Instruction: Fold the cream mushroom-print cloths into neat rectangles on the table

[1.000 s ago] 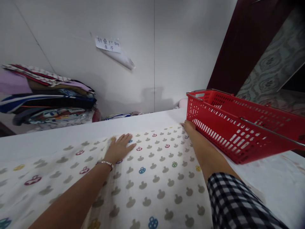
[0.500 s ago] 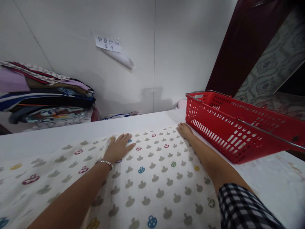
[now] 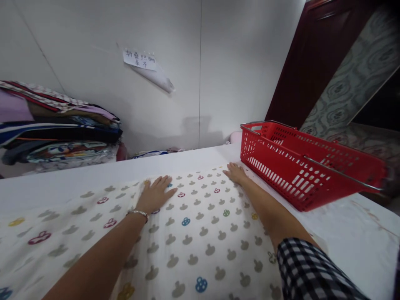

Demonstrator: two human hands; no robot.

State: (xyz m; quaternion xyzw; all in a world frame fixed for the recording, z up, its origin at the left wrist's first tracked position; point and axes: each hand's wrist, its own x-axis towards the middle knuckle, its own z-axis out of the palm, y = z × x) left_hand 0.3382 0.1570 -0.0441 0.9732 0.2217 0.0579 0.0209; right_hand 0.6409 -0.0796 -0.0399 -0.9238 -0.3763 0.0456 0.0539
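Note:
A white cloth (image 3: pixel 193 225) printed with grey and coloured mushrooms lies spread over the table, running off toward the lower left. My left hand (image 3: pixel 155 194) rests flat on it near the far edge, fingers stretched out, a bracelet at the wrist. Along that same far edge, at the cloth's right corner, my right hand (image 3: pixel 236 173) lies palm down with its fingers spread. A fold or layered strip runs down the cloth beside my left wrist. The near edge is out of view.
A red plastic basket (image 3: pixel 300 175) with metal handles stands on the white table (image 3: pixel 200 160) to the right of my right arm. Folded fabrics (image 3: pixel 62 129) are piled at the left. Behind the table rises a pale wall with a paper note (image 3: pixel 139 59).
My right hand has shifted slightly left over the cloth's corner, and its fingers have spread. My left hand stays in place. The view has turned a little.

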